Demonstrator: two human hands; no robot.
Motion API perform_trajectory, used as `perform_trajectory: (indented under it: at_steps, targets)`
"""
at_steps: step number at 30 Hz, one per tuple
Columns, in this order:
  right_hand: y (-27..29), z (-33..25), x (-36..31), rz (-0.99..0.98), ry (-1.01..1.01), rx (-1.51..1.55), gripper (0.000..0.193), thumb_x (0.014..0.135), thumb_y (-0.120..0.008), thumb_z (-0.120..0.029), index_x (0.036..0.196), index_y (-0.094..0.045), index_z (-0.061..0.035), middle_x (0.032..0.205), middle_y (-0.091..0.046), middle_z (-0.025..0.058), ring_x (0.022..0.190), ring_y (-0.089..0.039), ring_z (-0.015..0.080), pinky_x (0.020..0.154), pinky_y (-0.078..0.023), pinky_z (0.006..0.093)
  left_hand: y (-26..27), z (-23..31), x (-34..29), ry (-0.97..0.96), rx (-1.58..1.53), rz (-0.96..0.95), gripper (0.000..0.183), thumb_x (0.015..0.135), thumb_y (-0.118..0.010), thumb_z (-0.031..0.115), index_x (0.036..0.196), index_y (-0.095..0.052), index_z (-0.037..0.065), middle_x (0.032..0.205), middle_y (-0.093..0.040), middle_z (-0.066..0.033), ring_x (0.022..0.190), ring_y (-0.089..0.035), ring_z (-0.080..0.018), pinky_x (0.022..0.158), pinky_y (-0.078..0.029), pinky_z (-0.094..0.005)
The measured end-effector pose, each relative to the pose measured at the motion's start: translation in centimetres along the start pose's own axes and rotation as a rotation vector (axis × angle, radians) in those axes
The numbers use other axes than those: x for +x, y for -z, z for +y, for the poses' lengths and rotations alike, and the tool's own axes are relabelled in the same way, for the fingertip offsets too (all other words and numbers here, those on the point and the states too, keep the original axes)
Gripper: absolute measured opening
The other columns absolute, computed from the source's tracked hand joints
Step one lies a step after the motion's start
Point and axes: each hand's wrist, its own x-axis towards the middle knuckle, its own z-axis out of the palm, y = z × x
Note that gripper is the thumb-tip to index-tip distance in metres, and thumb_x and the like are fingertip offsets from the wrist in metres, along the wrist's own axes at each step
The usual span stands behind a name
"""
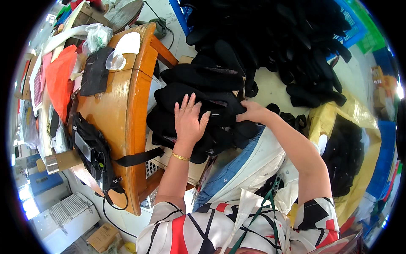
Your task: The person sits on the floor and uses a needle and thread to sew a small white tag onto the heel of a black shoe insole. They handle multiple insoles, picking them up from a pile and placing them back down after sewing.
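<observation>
Several black cloth shoes lie side by side in a stack in front of me, some showing a patterned lining at the opening. My left hand rests on top of one black shoe, fingers stretched and spread. This shoe carries a small label on its side. At the shoe's right end, my right hand grips it between thumb and fingers; the fingertips are partly hidden. A gold bracelet is on my left wrist.
A wooden table at left holds a black bag, a black cloth piece and a clear cup. Behind, a large heap of black shoes lies by a blue crate. A yellow sack stands at right.
</observation>
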Motion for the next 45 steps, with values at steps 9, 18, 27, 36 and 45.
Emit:
perform_trajectory:
  at_steps: [9, 18, 27, 36, 45]
  targets:
    - [7.9, -5.4, -9.3, -0.027, 0.012, -0.507, 0.056, 0.068, -0.078, -0.036, 0.108, -0.068, 0.0004, 0.096, -0.068, 0.0199, 0.094, -0.065, 0.0341, 0.085, -0.05, 0.038, -0.6, -0.2, 0.3, -0.013, -0.067, 0.034, 0.043, 0.094, -0.059, 0.041, 0.11, -0.07, 0.003, 0.137, -0.058, -0.0178, 0.136, -0.047, -0.033, 0.114, -0.029, -0.0513]
    - [10.0, -12.7, -10.0, 0.549, 0.351, -0.497, 0.048, 0.072, -0.078, -0.027, 0.108, -0.063, 0.0007, 0.099, -0.058, 0.016, 0.093, -0.06, 0.0328, 0.081, -0.05, 0.0386, 0.0, 0.0, 0.6, -0.026, -0.047, -0.003, 0.044, 0.094, -0.06, 0.038, 0.115, -0.067, 0.0, 0.139, -0.056, -0.0179, 0.135, -0.047, -0.036, 0.114, -0.029, -0.0537]
    - [-2.8, -7.3, 3.3, 0.304, 0.603, -0.64, 0.052, 0.087, -0.068, -0.039, 0.126, -0.063, -0.0052, 0.13, -0.062, 0.0153, 0.115, -0.061, 0.0354, 0.097, -0.05, 0.0418, 1.7, 2.2, 3.0, -0.178, -0.076, 0.16, 0.057, 0.101, -0.048, 0.043, 0.14, -0.049, 0.001, 0.148, -0.046, -0.02, 0.142, -0.036, -0.0413, 0.116, -0.024, -0.0545]
    - [11.4, 4.0, -0.1, 0.563, 0.172, -0.096, 0.023, 0.09, -0.06, -0.024, 0.099, -0.072, -0.0061, 0.092, -0.07, 0.0151, 0.08, -0.068, 0.0318, 0.074, -0.054, 0.0384, -2.3, -0.9, 3.4, 0.018, 0.128, -0.075, 0.037, 0.095, -0.055, 0.034, 0.116, -0.068, 0.006, 0.142, -0.055, -0.0126, 0.137, -0.043, -0.0341, 0.117, -0.016, -0.0565]
    - [8.2, 15.7, 10.0, 0.401, -0.061, -0.43, 0.047, 0.083, -0.065, -0.009, 0.129, -0.056, -0.0109, 0.131, -0.06, 0.0104, 0.122, -0.056, 0.0305, 0.099, -0.049, 0.0406, -3.4, -0.6, 3.4, 0.012, 0.216, -0.105, 0.033, 0.093, -0.057, 0.029, 0.114, -0.069, 0.007, 0.141, -0.056, -0.0157, 0.136, -0.044, -0.0377, 0.115, -0.017, -0.0578]
